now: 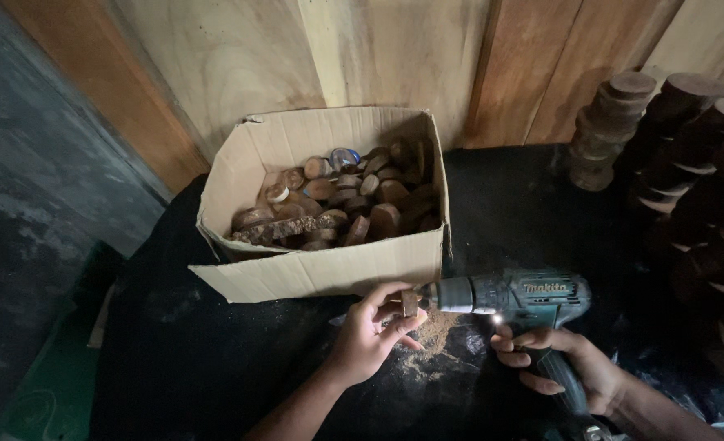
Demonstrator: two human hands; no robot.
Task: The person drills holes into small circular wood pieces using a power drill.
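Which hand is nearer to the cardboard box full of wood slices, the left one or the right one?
Left. The left hand holds a small wood piece just below the cardboard box front wall. The right hand grips the drill handle, farther to the right and lower.

Left hand [372, 329] at lower centre, fingers pinched together, forearm angling up; right hand [570, 365] at lower right, fingers curled in a grip.

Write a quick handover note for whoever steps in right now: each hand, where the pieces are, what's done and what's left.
Left hand: pinches a small wood slice against the drill's tip.
Right hand: grips the teal cordless drill, its light on.
Sawdust pile lies below the slice on the black-covered table.
Cardboard box behind holds many wood slices; stacked slices stand at right.
Done: some drilling, judging by the sawdust. Left: this slice's hole cannot be judged finished.
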